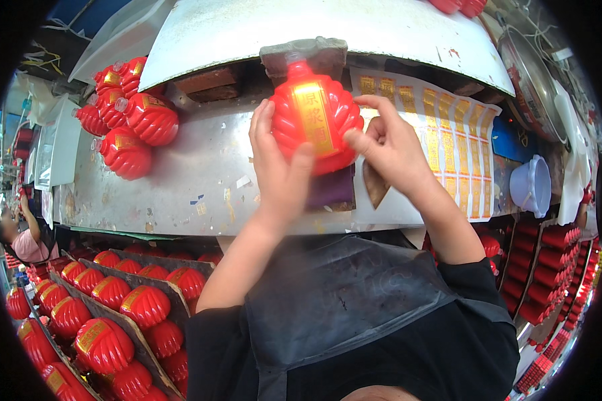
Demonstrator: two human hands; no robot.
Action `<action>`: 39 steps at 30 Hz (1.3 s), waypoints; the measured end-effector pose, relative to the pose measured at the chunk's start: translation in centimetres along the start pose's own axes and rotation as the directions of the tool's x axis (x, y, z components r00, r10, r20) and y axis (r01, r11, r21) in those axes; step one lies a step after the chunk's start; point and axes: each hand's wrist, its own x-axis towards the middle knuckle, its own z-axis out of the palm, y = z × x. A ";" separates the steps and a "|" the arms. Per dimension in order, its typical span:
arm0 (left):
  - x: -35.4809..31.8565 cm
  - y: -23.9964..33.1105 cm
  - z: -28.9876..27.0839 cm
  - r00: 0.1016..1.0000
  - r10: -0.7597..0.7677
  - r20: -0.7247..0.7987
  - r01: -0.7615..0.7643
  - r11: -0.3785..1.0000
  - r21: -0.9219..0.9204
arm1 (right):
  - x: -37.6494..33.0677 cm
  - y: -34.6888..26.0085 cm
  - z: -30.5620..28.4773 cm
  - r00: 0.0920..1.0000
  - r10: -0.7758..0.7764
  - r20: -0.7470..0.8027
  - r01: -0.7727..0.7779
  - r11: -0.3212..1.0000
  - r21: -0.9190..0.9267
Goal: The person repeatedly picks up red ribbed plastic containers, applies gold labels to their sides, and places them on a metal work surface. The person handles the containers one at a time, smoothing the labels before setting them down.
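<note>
A glossy red bottle [344, 117] with swirled ribs and a clear neck lies before me, its neck resting on a grey block [331, 55]. Down its front runs a gold label [314, 113] with red characters. My left hand [279, 167] is wrapped round the bottle's left side, thumb over the lower edge of the label. At the right side my right hand [396, 144] has its thumb against the bottle and its index finger bent near the label's height. Beneath the bottle a dark purple cloth [334, 190] shows. A sheet of gold labels [441, 150] lies beside my right hand.
Several red bottles [130, 120] are grouped on the metal table [201, 167] at the left. A white board [328, 23] spans the far side. A light blue bucket [530, 187] stands at the right. Crates of red bottles [107, 344] fill the lower left. Another person [33, 237] is at far left.
</note>
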 end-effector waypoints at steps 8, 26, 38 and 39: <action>-0.3 -0.5 -0.7 0.994 0.089 0.061 -0.097 0.987 0.127 | 0.2 -0.1 -0.5 0.997 0.005 0.082 0.001 0.997 -0.075; 1.7 0.3 -1.7 0.987 -0.160 0.019 0.160 0.959 -0.236 | 5.8 -4.5 -0.3 0.405 -0.914 0.015 0.829 0.360 -0.429; 8.4 -0.3 -2.1 0.834 -0.275 0.478 0.539 0.585 -0.605 | 4.4 -4.3 -1.1 0.554 -0.833 -0.005 0.768 0.513 -0.382; 8.0 0.0 -2.2 0.844 -0.252 0.473 0.521 0.591 -0.615 | 4.9 -4.6 -1.5 0.560 -0.828 0.005 0.765 0.515 -0.386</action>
